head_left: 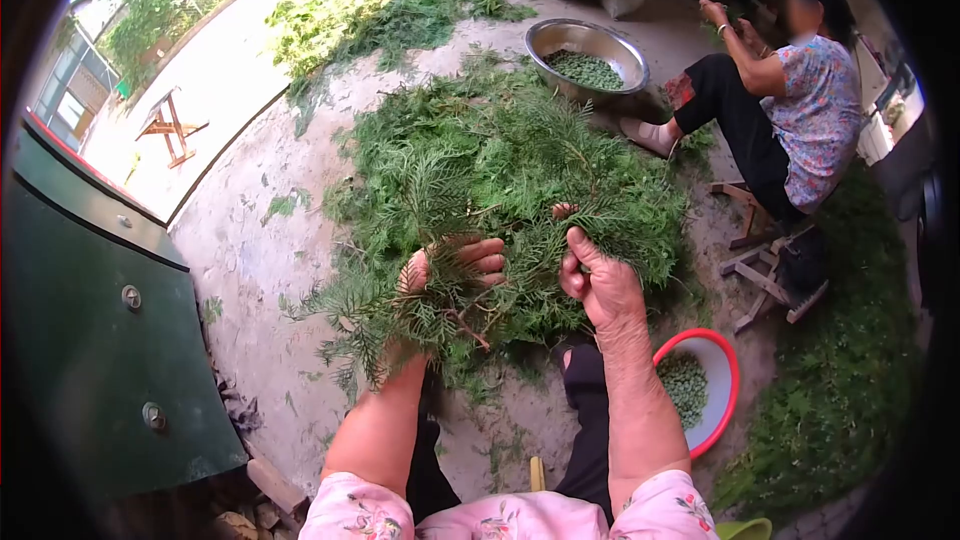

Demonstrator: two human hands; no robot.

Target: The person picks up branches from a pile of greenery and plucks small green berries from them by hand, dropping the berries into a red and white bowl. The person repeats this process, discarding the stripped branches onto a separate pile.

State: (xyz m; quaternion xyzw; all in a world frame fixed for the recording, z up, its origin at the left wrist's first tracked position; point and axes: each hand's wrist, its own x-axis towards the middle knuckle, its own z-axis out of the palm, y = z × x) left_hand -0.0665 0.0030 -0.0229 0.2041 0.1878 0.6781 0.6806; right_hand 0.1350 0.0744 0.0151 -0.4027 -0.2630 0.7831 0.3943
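Observation:
My left hand [483,260] is curled around a leafy arborvitae branch [385,315], whose flat green sprays hang over my wrist and hide part of the palm. To the right, my right hand [608,285] pinches an arborvitae sprig [590,225] between thumb and bent fingers; anything smaller in the pinch is hidden. Under both hands spreads a broad pile of cut arborvitae greenery [470,140]. Beside my right forearm stands a red-rimmed basin [722,410] holding small pale green cones or seeds [683,385].
A metal basin [630,52] with more green pieces stands beyond the pile. At right a person [820,100] sits on a low wooden stool [765,280], hands raised. More greenery [830,410] lies at right and by the doorway [390,10]. A green metal door [100,340] borders the left.

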